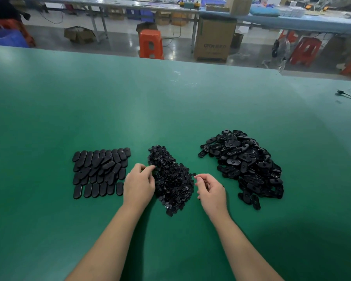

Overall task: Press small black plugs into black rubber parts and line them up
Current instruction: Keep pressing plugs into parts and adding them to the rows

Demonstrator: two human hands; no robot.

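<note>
Assembly station, view from my head camera, described from near to far. Nearest me, both forearms reach up from 6 o'clock over bare green table point(170, 102). My left hand point(139, 184) rests at the 9 o'clock edge of the central pile of small black plugs point(171, 179), its fingers curled and fingertips point(150, 169) touching the pile; whether a plug is already pinched I cannot tell. My right hand point(211, 189) sits at the pile's 3 o'clock edge, fingers loosely curled with thumb and forefinger close together; it appears to hold nothing, though a plug would be too small to see. At 9 o'clock of the plugs lie the finished rubber parts point(100, 173), set in rough rows, the nearest row tidy and the middle ones overlapping. At 3 o'clock lies the loose heap of unplugged rubber parts point(243, 165). I judge the step in hand to be picking one plug; the next move calls for the right hand to fetch a part from the heap, then a firm press. Open room is ample toward 12 o'clock; the table's far edge is well apart, with an orange stool point(151, 44) and a cardboard box point(214, 40) beyond it.
</note>
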